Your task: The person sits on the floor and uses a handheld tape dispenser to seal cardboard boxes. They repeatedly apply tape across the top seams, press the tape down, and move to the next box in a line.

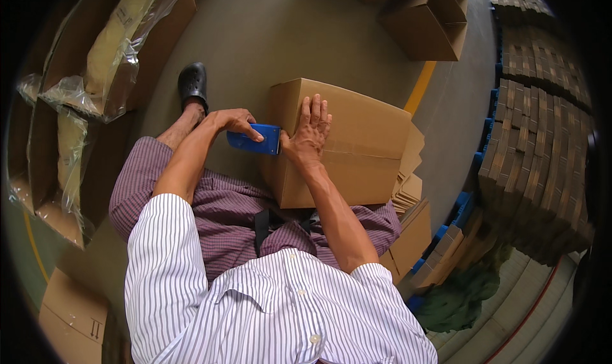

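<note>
A brown cardboard carton [358, 139] rests in front of me between my legs, its large face turned up. A seam crosses that face near the middle. My right hand [308, 137] lies flat on the carton, close to its left edge, with fingers stretched out. To the left, my left hand [239, 125] grips a blue hand-held tool [258, 141], thumb on top. The tool's squared end is at the carton's left side, near my right thumb. Whether it touches the carton cannot be told. The tool's exact kind is not clear.
Flattened cardboard sheets [409, 184] lie right of the carton. Beyond them, bundled flat cartons [530, 149] are stacked on blue pallets [461, 206]. An open carton [425, 24] stands ahead. Plastic-lined cartons [162, 43] with pale contents are at left; another carton [71, 316] sits lower left.
</note>
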`<control>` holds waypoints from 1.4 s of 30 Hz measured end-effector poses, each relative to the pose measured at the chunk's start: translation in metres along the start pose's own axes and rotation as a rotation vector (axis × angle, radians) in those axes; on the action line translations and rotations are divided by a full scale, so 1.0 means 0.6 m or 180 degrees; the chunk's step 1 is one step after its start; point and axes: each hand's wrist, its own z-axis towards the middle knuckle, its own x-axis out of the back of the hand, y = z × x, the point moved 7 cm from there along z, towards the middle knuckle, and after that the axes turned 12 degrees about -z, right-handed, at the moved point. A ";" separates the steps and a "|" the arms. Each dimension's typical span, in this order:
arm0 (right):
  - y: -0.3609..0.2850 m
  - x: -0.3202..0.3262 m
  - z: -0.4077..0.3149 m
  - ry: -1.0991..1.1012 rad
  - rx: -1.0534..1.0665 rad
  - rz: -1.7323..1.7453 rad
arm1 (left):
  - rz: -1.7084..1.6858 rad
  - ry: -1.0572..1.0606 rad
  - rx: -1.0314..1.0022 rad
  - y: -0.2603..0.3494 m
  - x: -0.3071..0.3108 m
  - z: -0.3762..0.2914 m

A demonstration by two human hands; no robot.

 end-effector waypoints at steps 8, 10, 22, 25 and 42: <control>0.006 -0.001 0.000 -0.0057 -0.0075 -0.0149 | 0.1515 0.0707 -0.0231 0.057 0.000 -0.030; 0.005 0.000 0.001 -0.0054 -0.0102 -0.0137 | 0.1926 0.1235 -0.0396 0.072 -0.005 -0.051; 0.017 -0.016 0.004 0.0573 0.0141 0.0273 | -0.2769 0.2474 -0.0082 -0.073 -0.043 -0.069; 0.025 -0.015 0.003 0.0551 0.0180 0.0705 | -0.3793 0.1863 -0.1119 0.028 -0.093 -0.045; 0.030 -0.013 -0.008 0.0557 0.0276 0.0772 | -0.1779 0.3425 -0.0259 0.002 -0.159 0.006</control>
